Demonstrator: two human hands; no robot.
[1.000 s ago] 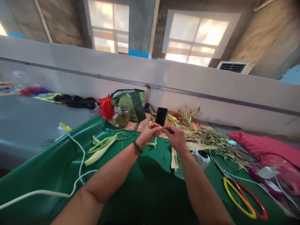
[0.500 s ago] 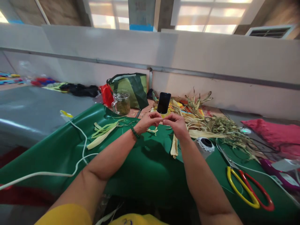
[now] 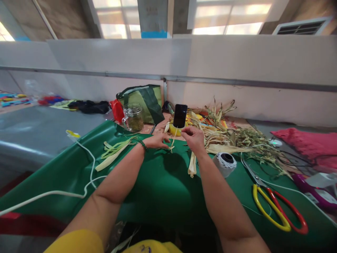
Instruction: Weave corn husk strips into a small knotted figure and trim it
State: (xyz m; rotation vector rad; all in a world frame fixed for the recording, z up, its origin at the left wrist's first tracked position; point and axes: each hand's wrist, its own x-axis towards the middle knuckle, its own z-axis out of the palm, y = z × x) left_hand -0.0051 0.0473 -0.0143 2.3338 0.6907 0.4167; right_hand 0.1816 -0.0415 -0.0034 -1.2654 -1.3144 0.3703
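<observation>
My left hand (image 3: 156,141), with a dark green bead bracelet at the wrist, is low over the green mat (image 3: 158,189). Its fingers are bent and apart, beside a small bundle of pale husk strips (image 3: 171,149). One narrow pale strip (image 3: 174,137) stands up from this bundle. To the right, my right hand (image 3: 194,138) has thumb and forefinger pinched together near that strip; whatever is between the fingertips is too small to make out. A folded dry corn husk (image 3: 192,165) lies below my right wrist. Greener husk leaves (image 3: 114,151) are left of my left hand.
A cone of white thread (image 3: 225,164) and red-and-yellow-handled scissors (image 3: 273,202) are at right. Behind the hands, a phone (image 3: 180,115) stands upright on a yellow roll (image 3: 175,130). A glass mug (image 3: 133,119), dried plants (image 3: 250,142) and a white cable (image 3: 52,193) surround the work area.
My hands were together, fingertips meeting; now they are apart. The left hand has moved left and down. A narrow strip shows upright between them. The view has shifted slightly.
</observation>
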